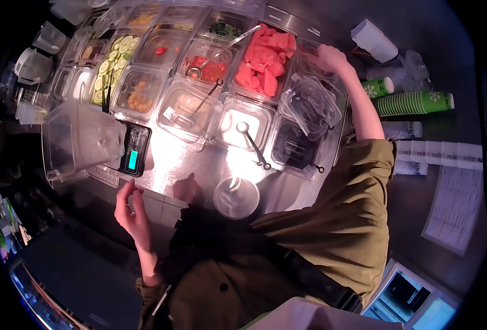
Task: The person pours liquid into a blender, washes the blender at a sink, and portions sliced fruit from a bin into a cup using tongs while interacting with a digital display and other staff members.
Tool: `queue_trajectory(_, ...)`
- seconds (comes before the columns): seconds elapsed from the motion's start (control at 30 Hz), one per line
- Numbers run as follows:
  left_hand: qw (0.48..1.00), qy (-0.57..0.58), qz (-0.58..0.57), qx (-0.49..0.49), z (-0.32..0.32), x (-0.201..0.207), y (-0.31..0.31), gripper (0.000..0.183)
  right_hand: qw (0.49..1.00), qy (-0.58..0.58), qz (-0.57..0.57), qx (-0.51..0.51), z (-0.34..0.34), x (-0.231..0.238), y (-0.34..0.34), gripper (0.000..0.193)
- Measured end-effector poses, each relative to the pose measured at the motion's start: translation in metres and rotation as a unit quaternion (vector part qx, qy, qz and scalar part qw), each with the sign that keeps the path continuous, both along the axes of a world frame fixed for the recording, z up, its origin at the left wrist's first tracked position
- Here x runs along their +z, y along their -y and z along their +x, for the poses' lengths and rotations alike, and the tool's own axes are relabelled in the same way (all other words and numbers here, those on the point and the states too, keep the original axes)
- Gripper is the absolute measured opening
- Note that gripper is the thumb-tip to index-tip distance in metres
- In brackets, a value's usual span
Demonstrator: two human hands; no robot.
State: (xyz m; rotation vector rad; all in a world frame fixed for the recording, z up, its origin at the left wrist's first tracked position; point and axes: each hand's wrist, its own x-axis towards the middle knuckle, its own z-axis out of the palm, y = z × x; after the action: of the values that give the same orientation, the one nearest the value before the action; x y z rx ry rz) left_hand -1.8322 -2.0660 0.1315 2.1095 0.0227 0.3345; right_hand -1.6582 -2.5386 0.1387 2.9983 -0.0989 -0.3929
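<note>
My right hand (331,59) reaches over the far right containers, beside the container of watermelon chunks (263,63). Its fingers are bent round something thin and dim that I cannot make out. Low in front of the counter, my left hand (131,212) hangs with thumb and fingers apart and nothing in it. Just beyond its fingertips lies a black scale (136,151) with a lit display. A clear round cup (236,197) stands at the counter's front edge, between my two arms.
A large clear bin (81,140) stands left of the scale. Containers hold lime slices (111,69), red fruit in liquid with a ladle (213,59), and white stuff with a spoon (243,127). Clear lids (311,107) lie at right, near stacked green cups (414,103).
</note>
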Motion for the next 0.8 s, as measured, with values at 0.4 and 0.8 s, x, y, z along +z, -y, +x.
queue_trajectory(0.4, 0.989, 0.144, -0.015, 0.036, 0.012, 0.033, -0.038, 0.022, 0.933, 0.191, 0.192, -0.236, 0.027, -0.11, 0.03, 0.038)
queue_trajectory(0.8, 0.994, 0.101, 0.021, -0.026, 0.144, 0.086, -0.166, 0.044, 0.871, 0.227, 0.393, 0.187, -0.051, 0.102, -0.178, 0.029)
